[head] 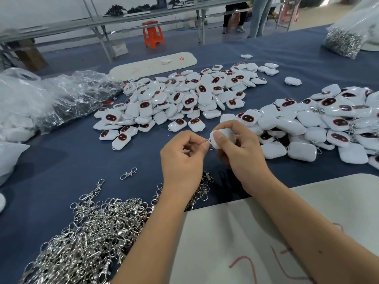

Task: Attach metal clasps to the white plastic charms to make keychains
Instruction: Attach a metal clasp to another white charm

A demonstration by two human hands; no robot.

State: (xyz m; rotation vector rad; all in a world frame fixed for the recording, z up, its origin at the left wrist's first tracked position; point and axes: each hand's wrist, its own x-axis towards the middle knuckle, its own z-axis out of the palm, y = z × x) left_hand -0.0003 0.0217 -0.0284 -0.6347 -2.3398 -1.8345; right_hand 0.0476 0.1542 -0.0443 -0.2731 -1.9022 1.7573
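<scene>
Glossy rounded white charm (222, 137) against thin silver clasp (207, 141)

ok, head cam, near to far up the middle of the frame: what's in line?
Heap of silver metal clasps → left hand pinching a clasp and right hand gripping a white plastic charm → central pile of white charms with dark red-ringed faces → long white rounded board → orange plastic stool.
</scene>
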